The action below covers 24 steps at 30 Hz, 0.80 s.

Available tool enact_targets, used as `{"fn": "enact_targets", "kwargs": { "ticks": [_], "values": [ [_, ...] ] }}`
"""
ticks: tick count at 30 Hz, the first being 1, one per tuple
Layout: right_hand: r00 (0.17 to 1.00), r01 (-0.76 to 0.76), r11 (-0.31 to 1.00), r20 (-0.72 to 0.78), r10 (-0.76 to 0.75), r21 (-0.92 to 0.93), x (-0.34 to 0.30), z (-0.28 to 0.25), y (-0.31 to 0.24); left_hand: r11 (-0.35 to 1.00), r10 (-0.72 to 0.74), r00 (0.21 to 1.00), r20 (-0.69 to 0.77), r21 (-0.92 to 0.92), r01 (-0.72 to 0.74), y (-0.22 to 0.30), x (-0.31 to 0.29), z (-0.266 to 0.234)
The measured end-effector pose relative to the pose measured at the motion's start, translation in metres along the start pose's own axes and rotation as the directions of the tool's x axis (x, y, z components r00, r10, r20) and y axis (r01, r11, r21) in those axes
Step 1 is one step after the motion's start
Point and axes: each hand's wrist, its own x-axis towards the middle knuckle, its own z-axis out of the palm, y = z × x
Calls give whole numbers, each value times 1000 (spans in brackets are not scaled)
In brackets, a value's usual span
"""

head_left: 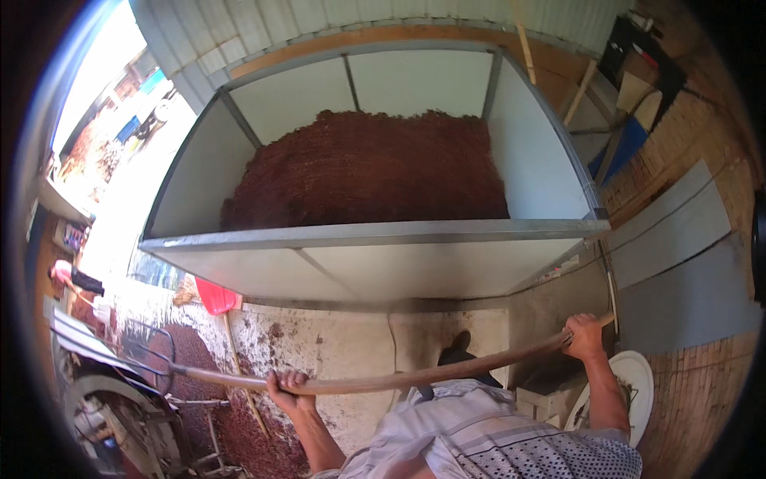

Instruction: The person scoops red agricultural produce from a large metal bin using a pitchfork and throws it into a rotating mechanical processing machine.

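A pitchfork with a long wooden handle lies crosswise in front of my body. Its curved metal tines are at the left, above a heap of reddish-brown loose material on the floor. My left hand is wrapped round the handle nearer the tines. Toward the handle's far right end, my right hand grips it, a little higher. Ahead stands a large metal-framed bin with pale panels, holding a big mound of similar brown shredded material. No material shows on the tines.
A red shovel leans below the bin's left corner. Machinery with a wheel stands at lower left, and a white round lid-like disc is by my right arm. Another person is at far left. Boards lie at right.
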Motion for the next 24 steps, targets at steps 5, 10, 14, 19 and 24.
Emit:
{"fn": "enact_targets", "kwargs": {
  "ticks": [5, 10, 14, 19, 24],
  "values": [
    [949, -105, 994, -294, 110, 34, 13, -19, 26, 982, -187, 895, 405, 87, 165, -51, 26, 138],
    [850, -340, 940, -439, 292, -33, 0, -78, 70, 933, -182, 892, 414, 359, 23, -159, 68, 241],
    [809, -422, 891, -515, 284, -171, -18, -109, 96, 750, -476, 846, 242, 615, 246, -212, 161, 293],
    [789, -508, 801, -543, 286, -316, -45, -199, 85, 398, -531, 847, -38, 871, 288, -369, 186, 286],
    [790, -612, 462, -467, 398, -642, -105, -299, 54, 9, -761, 571, -306, 876, 482, -505, 177, 238]
  ]
}}
